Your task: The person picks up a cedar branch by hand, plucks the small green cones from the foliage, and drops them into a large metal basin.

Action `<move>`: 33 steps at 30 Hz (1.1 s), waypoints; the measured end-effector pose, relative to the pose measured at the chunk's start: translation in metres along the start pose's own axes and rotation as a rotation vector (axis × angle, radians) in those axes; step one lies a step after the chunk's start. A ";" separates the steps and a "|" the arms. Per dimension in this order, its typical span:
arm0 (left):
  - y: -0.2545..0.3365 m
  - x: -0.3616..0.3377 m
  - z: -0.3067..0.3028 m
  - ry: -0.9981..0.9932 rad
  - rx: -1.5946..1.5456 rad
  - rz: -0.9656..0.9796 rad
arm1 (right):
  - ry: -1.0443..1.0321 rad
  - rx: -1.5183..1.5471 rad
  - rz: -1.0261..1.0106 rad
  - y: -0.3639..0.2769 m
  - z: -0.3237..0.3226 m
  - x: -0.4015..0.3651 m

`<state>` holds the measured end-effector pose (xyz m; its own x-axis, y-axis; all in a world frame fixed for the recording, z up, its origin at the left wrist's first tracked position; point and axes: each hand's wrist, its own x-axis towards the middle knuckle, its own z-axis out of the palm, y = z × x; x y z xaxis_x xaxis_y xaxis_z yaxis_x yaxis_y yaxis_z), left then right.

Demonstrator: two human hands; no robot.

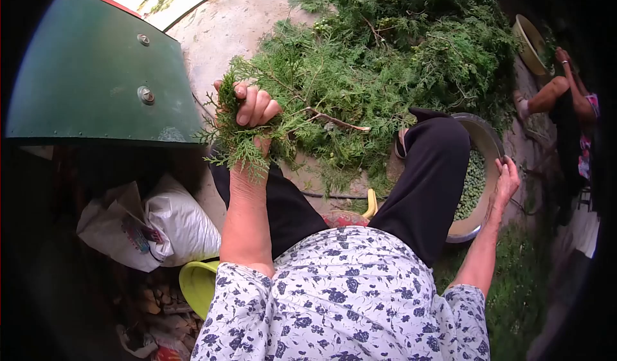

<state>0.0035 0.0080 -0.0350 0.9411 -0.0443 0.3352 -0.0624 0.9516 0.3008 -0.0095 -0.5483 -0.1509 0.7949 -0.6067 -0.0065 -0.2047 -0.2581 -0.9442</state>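
- Head view: we are looking down on our white shirt (347, 290), patterned with dark blue flowers, and dark trousers (424, 174), our knees spreading apart.
- Our left hand (257, 107) is rising above the lap, its fingers curling tightly around a leafy sprig (228, 94) whose feathery green ends are spilling out over the wrist.
- Our right hand (506, 180) is reaching out beyond the right knee, thumb and fingers pinching the rim of a wide basin (482, 126).
- Small round green pieces (473, 184) are lying inside that basin, our knee hiding part of them.
- To our left, a yellow-green tub (199, 289) is sitting just beside a bulging white sack (180, 223).
- In front of our feet, a large heap of cut evergreen branches (392, 59) is covering much of the pale ground (222, 30).
- Ahead on the left, a green box (96, 72) with two round metal fittings is standing near the heap.
- Far right, another person (581, 104) is sitting with a hand near a tilted tan basin (529, 45).
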 end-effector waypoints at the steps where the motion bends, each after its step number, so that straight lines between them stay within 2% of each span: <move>1: 0.001 0.002 0.001 0.005 -0.005 0.011 | -0.012 0.043 -0.059 -0.026 0.016 -0.005; 4: 0.002 0.011 0.007 0.028 -0.009 0.031 | -0.112 0.035 -0.308 -0.131 0.074 -0.052; 6: 0.001 0.017 0.013 0.072 -0.012 0.058 | -0.333 0.015 -0.477 -0.179 0.110 -0.084; 8: 0.002 0.023 0.012 0.062 -0.035 0.051 | -0.610 -0.086 -0.709 -0.197 0.146 -0.099; 11: 0.003 0.032 0.007 0.026 -0.082 0.010 | -0.908 -0.184 -0.851 -0.191 0.201 -0.116; 12: 0.002 0.034 0.009 0.004 -0.072 0.015 | -1.039 -0.239 -0.801 -0.188 0.213 -0.120; 13: 0.002 0.036 0.009 -0.019 -0.058 0.020 | -1.142 -0.210 -0.664 -0.188 0.223 -0.126; 15: 0.007 0.041 0.002 -0.071 -0.100 -0.008 | -1.266 -0.225 -0.564 -0.190 0.236 -0.133; 16: 0.009 0.045 -0.001 -0.129 -0.145 -0.046 | -1.274 -0.223 -0.567 -0.188 0.240 -0.134; 17: 0.010 0.048 -0.006 -0.126 -0.142 -0.039 | -1.332 -0.214 -0.486 -0.185 0.244 -0.134; 18: 0.011 0.051 -0.010 -0.140 -0.080 -0.015 | -1.390 -0.207 -0.403 -0.182 0.247 -0.135; 19: 0.011 0.052 -0.013 -0.153 -0.017 0.011 | -1.400 -0.210 -0.406 -0.178 0.249 -0.135; 20: 0.008 0.053 -0.017 -0.157 -0.033 0.037 | -1.359 -0.046 -0.240 -0.174 0.250 -0.135; 21: 0.010 0.056 -0.015 -0.089 0.028 0.000 | -1.310 0.112 -0.082 -0.175 0.251 -0.137; 23: 0.018 0.057 -0.005 0.101 0.342 -0.044 | -1.287 0.117 -0.084 -0.182 0.249 -0.137; 25: 0.016 0.066 -0.006 0.109 0.276 0.030 | -1.170 0.169 -0.008 -0.176 0.250 -0.128; 27: 0.015 0.071 0.015 0.640 0.618 0.146 | -1.170 0.263 0.003 -0.169 0.251 -0.120; 28: 0.027 0.074 0.007 0.556 0.599 0.044 | -1.132 0.296 0.083 -0.173 0.249 -0.118; 29: 0.034 0.078 -0.002 0.537 0.593 0.058 | -1.091 0.330 0.160 -0.177 0.248 -0.116; 30: 0.038 0.080 -0.004 0.557 0.600 0.031 | -1.143 0.354 0.199 -0.177 0.248 -0.109; 33: 0.047 0.089 -0.020 0.595 0.560 0.008 | -1.088 0.327 0.192 -0.180 0.253 -0.103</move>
<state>0.0914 0.0545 -0.0088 0.9490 0.2808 -0.1436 -0.0786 0.6515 0.7546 0.0901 -0.2495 -0.0631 0.8714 0.3958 -0.2898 -0.3440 0.0721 -0.9362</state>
